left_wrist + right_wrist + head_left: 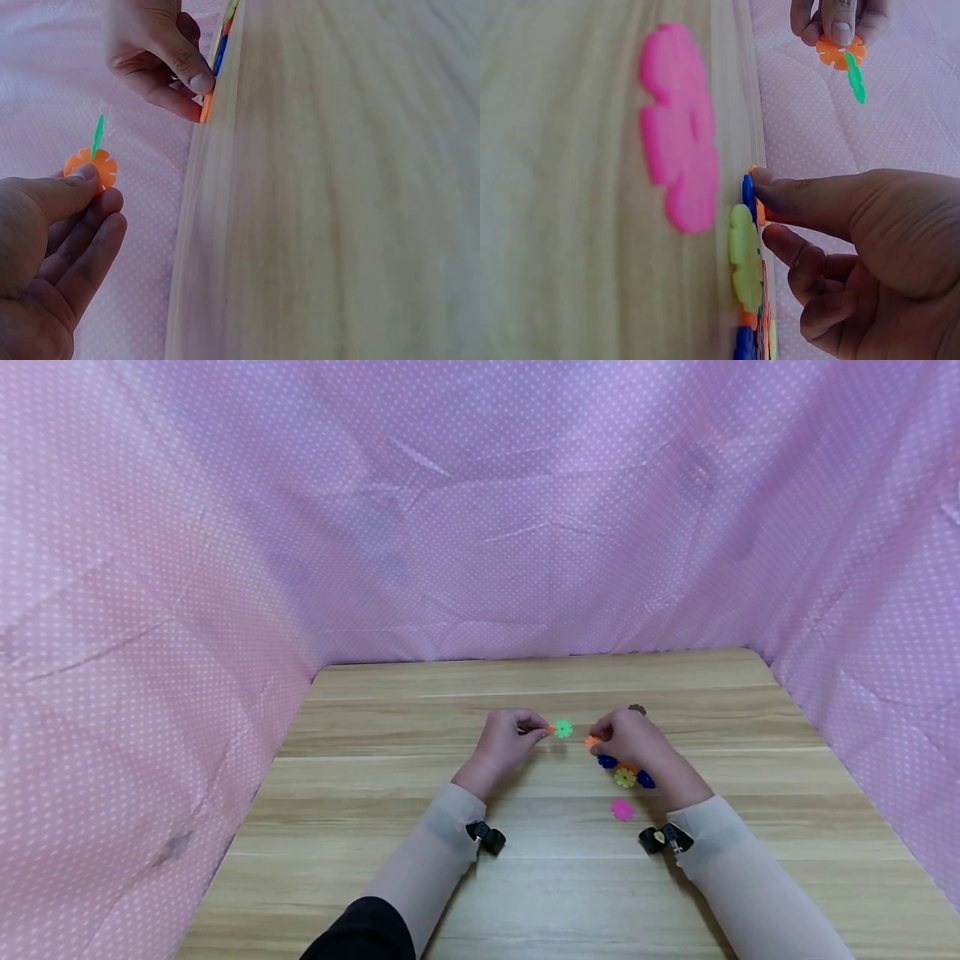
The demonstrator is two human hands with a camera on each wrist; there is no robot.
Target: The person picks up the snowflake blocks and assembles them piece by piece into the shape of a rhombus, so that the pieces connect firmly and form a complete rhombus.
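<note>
Raised above the table, my left hand (504, 745) pinches an orange notched flower disc (105, 166) between thumb and fingers. A green flower disc (563, 728) is slotted edge-on into that orange one. To the right, my right hand (632, 745) pinches another orange flower disc (590, 742) at the tabletop, beside the pile. Close under that hand lie a blue disc (607, 762), a yellow disc (625, 777) and a second blue disc (646, 779). The right hand hides part of the pile.
A pink flower disc (622, 810) lies apart, nearer the front of the wooden table (555, 893). Beyond the right hand a brown disc (637, 709) partly shows. Pink dotted cloth (480, 527) hangs behind the table and along its sides.
</note>
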